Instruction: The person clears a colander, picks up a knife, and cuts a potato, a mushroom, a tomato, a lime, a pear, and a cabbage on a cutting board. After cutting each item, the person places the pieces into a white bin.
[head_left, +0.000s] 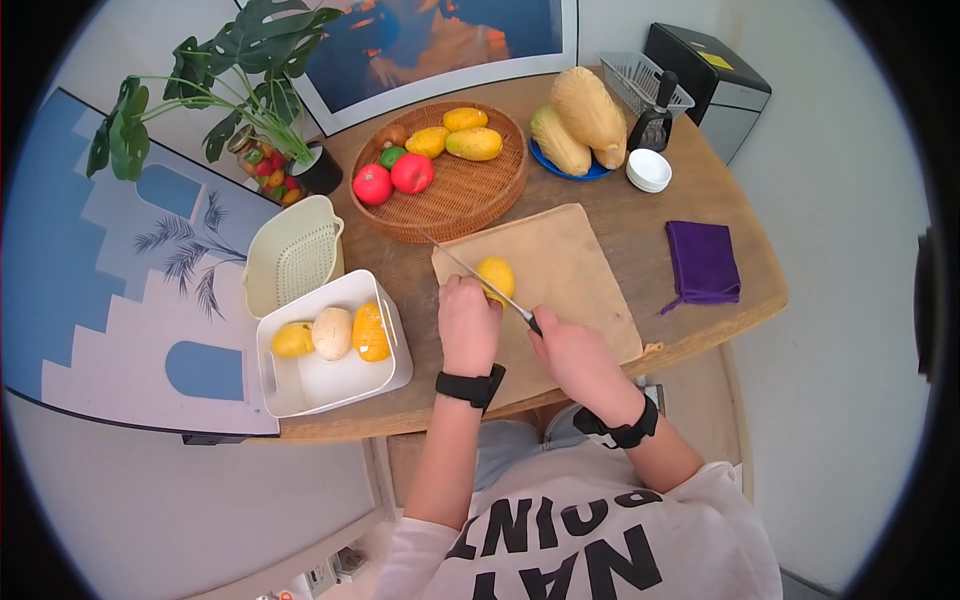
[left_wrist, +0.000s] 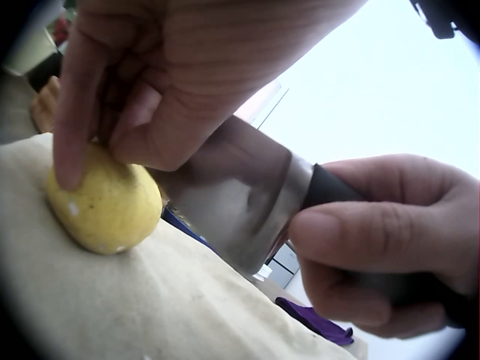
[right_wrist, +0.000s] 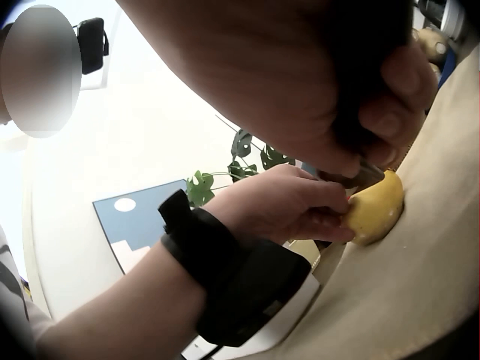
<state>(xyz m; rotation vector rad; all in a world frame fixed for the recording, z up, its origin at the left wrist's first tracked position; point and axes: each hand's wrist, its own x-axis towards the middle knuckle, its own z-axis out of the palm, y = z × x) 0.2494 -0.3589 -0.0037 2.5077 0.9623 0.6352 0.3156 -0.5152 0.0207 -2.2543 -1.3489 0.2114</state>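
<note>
A yellow fruit [head_left: 499, 271] with a smooth, faintly speckled skin lies on the tan cutting board [head_left: 590, 260]. My left hand [head_left: 470, 318] holds it from the left, fingertips pressed on its top and side in the left wrist view. In my right hand [head_left: 582, 365] is the black handle of a kitchen knife [left_wrist: 229, 191], with the fingers wrapped round it. The wide metal blade slants up and left across the fruit in the head view. Beside the left fingers, the blade's edge at the fruit is partly hidden.
A white bin [head_left: 330, 385] with yellow and pale produce stands left, beside a pale green colander [head_left: 290, 255]. Behind the board is a wicker basket [head_left: 460, 205] with fruit and tomatoes. Squashes [head_left: 585, 110], white bowls [head_left: 649, 170] and a purple cloth [head_left: 703, 262] sit to the right.
</note>
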